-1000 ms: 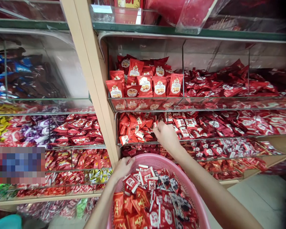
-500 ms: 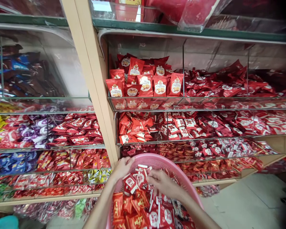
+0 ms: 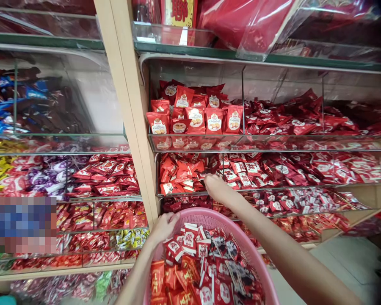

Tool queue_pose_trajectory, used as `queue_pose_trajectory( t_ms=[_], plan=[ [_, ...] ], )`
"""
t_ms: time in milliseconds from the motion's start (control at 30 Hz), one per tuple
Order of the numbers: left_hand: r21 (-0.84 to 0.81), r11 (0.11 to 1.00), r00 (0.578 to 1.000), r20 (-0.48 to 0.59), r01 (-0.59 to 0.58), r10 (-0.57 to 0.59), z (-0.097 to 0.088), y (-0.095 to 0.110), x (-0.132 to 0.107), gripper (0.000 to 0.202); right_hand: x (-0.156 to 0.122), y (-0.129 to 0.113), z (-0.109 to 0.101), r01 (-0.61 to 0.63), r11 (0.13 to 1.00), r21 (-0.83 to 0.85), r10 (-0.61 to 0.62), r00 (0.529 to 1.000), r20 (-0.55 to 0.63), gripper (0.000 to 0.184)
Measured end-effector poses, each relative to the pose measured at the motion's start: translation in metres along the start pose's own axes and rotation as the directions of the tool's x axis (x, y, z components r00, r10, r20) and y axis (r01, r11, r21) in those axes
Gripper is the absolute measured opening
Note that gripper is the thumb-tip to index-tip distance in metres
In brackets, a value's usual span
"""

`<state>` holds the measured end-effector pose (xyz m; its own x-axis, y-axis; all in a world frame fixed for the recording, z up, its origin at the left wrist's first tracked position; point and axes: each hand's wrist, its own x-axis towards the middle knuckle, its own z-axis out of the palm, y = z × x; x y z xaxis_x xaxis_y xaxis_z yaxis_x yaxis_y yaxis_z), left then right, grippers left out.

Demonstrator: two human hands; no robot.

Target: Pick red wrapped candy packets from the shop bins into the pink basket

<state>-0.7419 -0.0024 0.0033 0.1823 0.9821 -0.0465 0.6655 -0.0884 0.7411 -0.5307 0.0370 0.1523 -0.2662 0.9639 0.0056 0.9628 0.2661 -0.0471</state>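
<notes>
My left hand [image 3: 164, 228] grips the left rim of a pink plastic basket [image 3: 206, 214], its fingers closed over the edge. Small wrapped packets fill the basket: red-and-white packets [image 3: 189, 238] at the back, orange-red packets [image 3: 170, 277] at the front left, and dark-and-white packets [image 3: 241, 277] to the right. Beyond the basket, my right hand [image 3: 216, 187] reaches into a shelf bin beside bright red packets [image 3: 186, 169]. Its fingers look curled, but their tips are hidden among the packets, so what they hold is unclear.
Glass-fronted shelves [image 3: 190, 144] hold rows of wrapped sweets. A pale wooden post [image 3: 127, 110] divides the left and right shelves. Upright red biscuit packets [image 3: 195, 116] stand on the shelf above my right hand. Part of a turquoise container [image 3: 1, 300] shows at bottom left, tiled floor [image 3: 346, 264] at right.
My right hand has left the packets in the basket and moved up and forward to the shelf bin. My left hand stays on the rim. The view has shifted slightly.
</notes>
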Motion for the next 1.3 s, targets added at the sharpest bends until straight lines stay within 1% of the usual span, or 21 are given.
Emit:
queue_pose_trajectory(
  t_ms=[67, 233, 333, 433, 533, 700, 800, 933, 1000, 1100, 1167, 1233, 1300],
  plan=[
    [0.000, 1.000, 1.000, 0.000, -0.001, 0.001, 0.000, 0.000, 0.000, 0.053, 0.008, -0.002, 0.000, -0.012, 1.000, 0.001, 0.011, 0.996, 0.090, 0.031],
    [0.010, 1.000, 1.000, -0.002, 0.006, -0.006, 0.001, -0.002, 0.001, 0.053, 0.021, -0.004, -0.004, -0.099, 0.995, 0.017, 0.093, 0.974, 0.209, 0.040],
    [0.017, 1.000, 1.000, -0.011, 0.009, -0.009, 0.001, -0.003, 0.001, 0.054, 0.025, -0.003, -0.004, -0.130, 0.991, 0.027, 0.120, 0.962, 0.244, 0.041],
    [0.037, 0.999, 1.000, -0.018, 0.007, -0.006, 0.002, -0.005, 0.002, 0.055, 0.027, -0.003, 0.000, -0.131, 0.991, 0.037, 0.119, 0.964, 0.237, 0.039],
    [0.056, 0.998, 1.000, -0.026, -0.009, 0.010, 0.002, -0.006, 0.002, 0.054, 0.027, -0.001, 0.005, -0.120, 0.992, 0.049, 0.108, 0.974, 0.201, 0.036],
    [0.058, 0.998, 0.999, -0.029, -0.023, 0.024, 0.002, -0.006, 0.001, 0.054, 0.022, 0.001, 0.009, -0.079, 0.995, 0.061, 0.072, 0.992, 0.107, 0.030],
    [0.059, 0.998, 0.999, -0.028, -0.017, 0.018, 0.001, -0.006, 0.001, 0.054, 0.015, 0.001, 0.006, -0.067, 0.996, 0.060, 0.063, 0.996, 0.066, 0.031],
    [0.049, 0.999, 1.000, -0.023, -0.005, 0.006, 0.001, -0.005, 0.001, 0.054, 0.002, 0.000, 0.000, -0.061, 0.996, 0.070, 0.060, 0.998, 0.006, 0.028],
    [0.042, 0.999, 1.000, -0.022, -0.001, 0.002, 0.000, -0.004, 0.001, 0.054, -0.005, 0.003, -0.003, -0.032, 0.996, 0.080, 0.035, 0.999, -0.039, 0.027],
    [0.047, 0.999, 1.000, -0.023, 0.000, 0.001, 0.000, -0.002, 0.001, 0.055, -0.017, 0.010, -0.008, 0.053, 0.994, 0.094, -0.043, 0.993, -0.109, 0.026],
    [0.061, 0.998, 1.000, -0.022, -0.003, 0.004, 0.000, -0.001, 0.001, 0.055, -0.030, 0.015, -0.014, 0.121, 0.986, 0.115, -0.100, 0.980, -0.174, 0.023],
    [0.072, 0.997, 1.000, -0.023, 0.001, 0.001, 0.000, -0.001, 0.000, 0.056, -0.047, 0.018, -0.021, 0.165, 0.974, 0.155, -0.124, 0.961, -0.248, 0.023],
    [0.070, 0.998, 1.000, -0.023, 0.005, -0.004, -0.001, 0.000, 0.000, 0.056, -0.067, 0.019, -0.029, 0.194, 0.956, 0.220, -0.122, 0.945, -0.303, 0.024]
  ],
)
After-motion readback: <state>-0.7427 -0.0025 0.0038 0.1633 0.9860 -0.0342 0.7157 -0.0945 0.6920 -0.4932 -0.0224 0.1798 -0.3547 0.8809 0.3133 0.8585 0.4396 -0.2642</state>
